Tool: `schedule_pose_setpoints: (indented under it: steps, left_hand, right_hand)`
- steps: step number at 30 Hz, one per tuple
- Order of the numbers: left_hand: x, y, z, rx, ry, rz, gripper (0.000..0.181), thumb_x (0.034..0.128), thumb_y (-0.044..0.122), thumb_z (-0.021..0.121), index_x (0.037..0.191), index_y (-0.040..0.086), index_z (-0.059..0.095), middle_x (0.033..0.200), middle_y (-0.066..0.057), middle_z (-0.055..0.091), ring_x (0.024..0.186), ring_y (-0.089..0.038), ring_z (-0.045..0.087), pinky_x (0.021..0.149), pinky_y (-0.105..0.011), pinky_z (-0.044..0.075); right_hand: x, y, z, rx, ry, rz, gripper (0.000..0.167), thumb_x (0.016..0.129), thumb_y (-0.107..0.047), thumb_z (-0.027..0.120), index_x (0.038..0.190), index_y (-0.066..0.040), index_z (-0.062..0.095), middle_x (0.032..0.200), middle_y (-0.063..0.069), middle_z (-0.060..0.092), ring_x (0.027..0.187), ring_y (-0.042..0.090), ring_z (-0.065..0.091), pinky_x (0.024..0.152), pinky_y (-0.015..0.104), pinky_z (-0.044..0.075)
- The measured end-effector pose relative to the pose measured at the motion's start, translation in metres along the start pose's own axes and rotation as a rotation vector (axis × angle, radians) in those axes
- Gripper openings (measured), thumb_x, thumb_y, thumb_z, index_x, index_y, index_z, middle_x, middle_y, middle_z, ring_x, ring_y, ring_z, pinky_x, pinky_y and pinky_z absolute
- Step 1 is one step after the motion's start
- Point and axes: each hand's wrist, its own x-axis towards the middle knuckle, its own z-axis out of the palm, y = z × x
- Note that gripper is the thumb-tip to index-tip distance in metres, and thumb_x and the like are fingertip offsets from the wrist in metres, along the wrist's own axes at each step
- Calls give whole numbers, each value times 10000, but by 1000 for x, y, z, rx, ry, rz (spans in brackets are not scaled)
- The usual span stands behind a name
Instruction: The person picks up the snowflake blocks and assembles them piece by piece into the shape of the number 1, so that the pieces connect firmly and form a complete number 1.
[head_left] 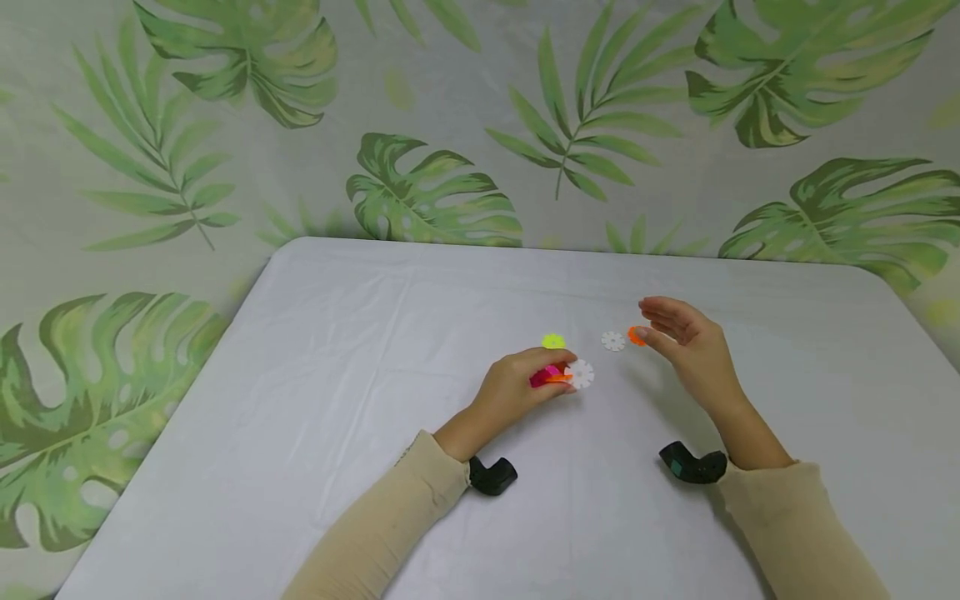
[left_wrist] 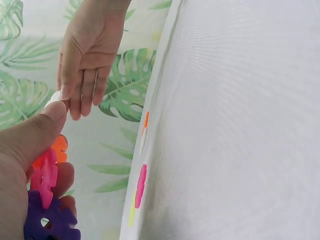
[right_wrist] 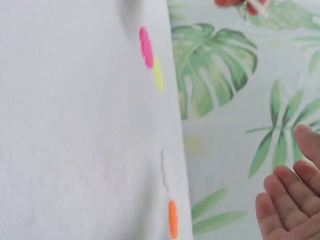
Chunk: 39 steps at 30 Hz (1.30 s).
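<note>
My left hand [head_left: 517, 379] holds several notched plastic discs joined together, pinching the white disc [head_left: 580, 374] between thumb and fingertips. Behind it in the left wrist view come an orange disc [left_wrist: 60, 148], a pink disc [left_wrist: 45, 177] and a dark purple disc [left_wrist: 52, 220]. To the right, my right hand [head_left: 686, 350] is raised above the table, its fingers extended and nothing in its grasp. Past its thumb lies a loose orange disc [head_left: 637, 336], with a white disc [head_left: 612, 341] just left of it. A yellow disc [head_left: 553, 342] lies beyond my left hand.
A loose pink disc [right_wrist: 146, 47] lies beside the yellow one in the right wrist view. White cloth covers the table [head_left: 300, 350], and its far edge meets a leaf-patterned backdrop [head_left: 435, 183]. Black devices [head_left: 693, 463] are strapped at both wrists.
</note>
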Motion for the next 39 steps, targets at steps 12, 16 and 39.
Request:
schedule_pose_setpoints:
  steps: [12, 16, 39]
  left_hand:
    - [0, -1, 1, 3, -5, -6, 381, 717, 189, 764, 1070, 97, 653, 1030, -1, 642, 989, -95, 568, 844, -149, 408]
    - [0, -1, 1, 6, -8, -10, 381, 717, 193, 765, 1070, 98, 654, 1031, 0, 643, 992, -97, 567, 846, -151, 407]
    - [-2, -1, 0, 4, -11, -13, 377, 719, 195, 763, 1068, 100, 655, 1020, 8, 646, 989, -96, 567, 838, -149, 411]
  right_hand:
    - [4, 32, -11, -61, 16, 74, 444, 815, 6, 639, 1220, 76, 471, 1166, 41, 542, 1089, 157, 494, 896, 199, 393]
    - [4, 43, -14, -87, -24, 124, 442, 830, 4, 620, 1232, 78, 454, 1199, 147, 513, 1120, 265, 462, 894, 189, 391]
    - [11, 69, -12, -349, -114, 171, 347, 841, -96, 639, 1168, -16, 557, 1143, 166, 570, 1034, 272, 506, 830, 194, 388]
